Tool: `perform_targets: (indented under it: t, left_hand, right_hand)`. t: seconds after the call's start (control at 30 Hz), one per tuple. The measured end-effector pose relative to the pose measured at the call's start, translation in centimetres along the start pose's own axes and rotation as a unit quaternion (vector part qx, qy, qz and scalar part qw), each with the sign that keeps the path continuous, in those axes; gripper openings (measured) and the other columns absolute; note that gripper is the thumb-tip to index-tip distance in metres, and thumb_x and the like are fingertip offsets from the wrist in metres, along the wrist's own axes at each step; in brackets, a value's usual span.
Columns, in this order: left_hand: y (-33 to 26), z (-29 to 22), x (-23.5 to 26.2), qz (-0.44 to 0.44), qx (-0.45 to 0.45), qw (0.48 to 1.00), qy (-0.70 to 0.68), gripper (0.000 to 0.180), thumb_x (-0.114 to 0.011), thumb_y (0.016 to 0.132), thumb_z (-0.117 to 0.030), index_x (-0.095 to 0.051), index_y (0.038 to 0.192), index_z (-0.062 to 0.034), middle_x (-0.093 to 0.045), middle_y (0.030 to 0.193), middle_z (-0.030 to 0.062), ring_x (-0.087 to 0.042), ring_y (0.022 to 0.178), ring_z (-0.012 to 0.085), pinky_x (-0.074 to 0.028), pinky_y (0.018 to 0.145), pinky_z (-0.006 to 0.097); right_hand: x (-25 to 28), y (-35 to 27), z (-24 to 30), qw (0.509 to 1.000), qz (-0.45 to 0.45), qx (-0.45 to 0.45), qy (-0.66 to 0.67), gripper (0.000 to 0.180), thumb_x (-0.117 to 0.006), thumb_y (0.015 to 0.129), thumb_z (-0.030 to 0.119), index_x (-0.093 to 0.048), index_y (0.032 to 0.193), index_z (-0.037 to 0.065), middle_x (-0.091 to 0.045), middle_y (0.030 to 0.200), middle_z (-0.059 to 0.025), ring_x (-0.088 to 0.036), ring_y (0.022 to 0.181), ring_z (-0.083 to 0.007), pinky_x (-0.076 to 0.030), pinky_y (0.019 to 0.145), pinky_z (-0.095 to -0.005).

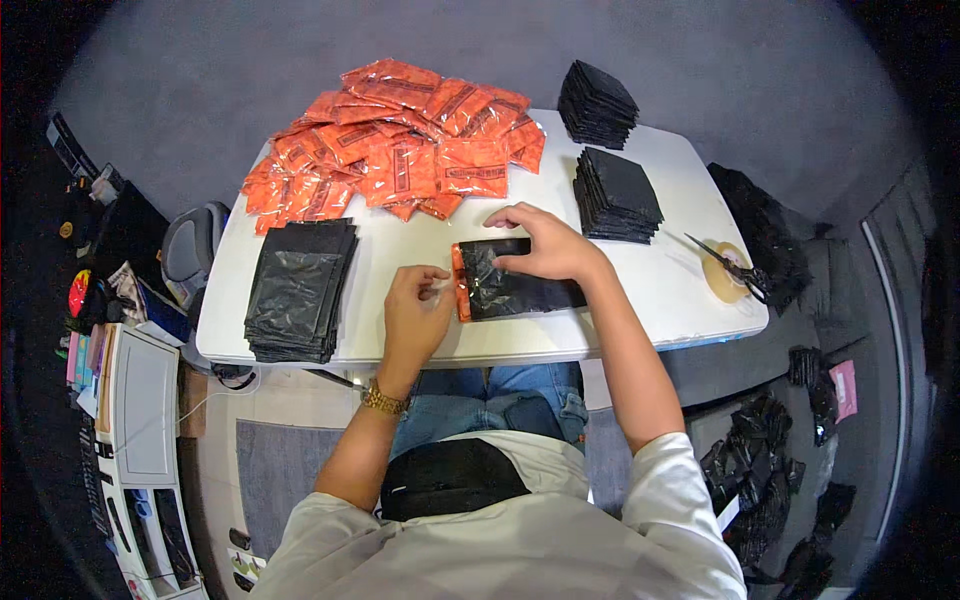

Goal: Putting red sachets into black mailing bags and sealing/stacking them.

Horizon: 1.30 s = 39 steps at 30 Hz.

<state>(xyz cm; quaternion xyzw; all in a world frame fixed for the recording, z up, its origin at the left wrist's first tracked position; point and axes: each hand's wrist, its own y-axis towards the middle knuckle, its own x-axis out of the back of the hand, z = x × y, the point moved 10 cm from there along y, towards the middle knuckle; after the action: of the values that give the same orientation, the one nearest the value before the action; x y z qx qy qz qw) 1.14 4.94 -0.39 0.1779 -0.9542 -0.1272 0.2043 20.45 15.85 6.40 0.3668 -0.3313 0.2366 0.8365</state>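
A black plastic mailer bag (520, 295) lies flat on the white table (400, 335) in front of me, with an orange packet (461, 285) showing along its left end. My right hand (548, 245) rests over the bag's upper side, thumb on the plastic and the other fingers apart beyond its far edge. Just left of the orange end, my left hand (415, 308) has its thumb and fingertips pinched together. Something pale and thin seems to show at those fingertips, too small to make out.
A heap of orange packets (400, 165) covers the far left. Stacks of black bags stand at the left (295, 290), right (615, 195) and far right edge (597, 103). Scissors (740, 268) lie on a tape roll (722, 275) at the right. More black bags (755, 460) lie low on the right.
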Motion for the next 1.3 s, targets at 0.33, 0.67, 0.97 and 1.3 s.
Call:
perform_targets:
  t: [0.33, 0.67, 0.97, 1.3]
  left_hand:
    - [-0.6, -2.1, -1.0, 0.055, -0.068, 0.993, 0.082, 0.027, -0.085, 0.088, -0.019, -0.075, 0.109, -0.0048, -0.066, 0.112, 0.0152, -0.067, 0.105, 0.0312, -0.057, 0.094, 0.043]
    - [1.8, -5.1, -0.3, 0.078, 0.014, 0.991, -0.106, 0.054, -0.081, 0.091, 0.001, -0.058, 0.14, -0.0047, -0.065, 0.134, 0.0151, -0.074, 0.103, 0.0189, -0.063, 0.085, 0.032]
    - [5.6, -13.6, 1.5, 0.097, -0.228, 0.969, -0.014, 0.029, -0.08, 0.091, 0.003, -0.072, 0.118, -0.0036, -0.078, 0.107, 0.0075, -0.076, 0.095, 0.0169, -0.061, 0.088, 0.033]
    - [5.3, -14.9, 0.5, 0.147, -0.275, 0.949, 0.042, 0.034, -0.078, 0.089, 0.008, -0.072, 0.121, -0.0028, -0.079, 0.114, 0.0091, -0.078, 0.099, 0.0198, -0.064, 0.09, 0.034]
  right_hand:
    - [-5.8, 1.1, -3.4, 0.951, 0.286, -0.108, 0.052, 0.031, -0.087, 0.086, 0.024, -0.074, 0.106, 0.003, -0.071, 0.081, -0.0063, -0.067, 0.082, -0.0163, -0.054, 0.08, -0.0346]
    - [0.8, -1.0, -0.7, 0.97, -0.007, -0.154, 0.191, 0.015, -0.079, 0.099, 0.011, -0.068, 0.107, 0.003, -0.067, 0.091, 0.0028, -0.059, 0.085, -0.0057, -0.049, 0.077, -0.0265]
    - [8.5, -3.8, 5.1, 0.945, -0.29, -0.023, 0.146, 0.04, -0.078, 0.091, 0.001, -0.065, 0.129, 0.003, -0.069, 0.122, -0.0114, -0.068, 0.099, -0.0196, -0.056, 0.087, -0.0344]
    - [9.7, -3.1, 9.0, 0.989, -0.14, 0.046, 0.002, 0.025, -0.081, 0.088, 0.005, -0.076, 0.113, 0.005, -0.068, 0.114, -0.0113, -0.072, 0.104, -0.03, -0.058, 0.092, -0.0389]
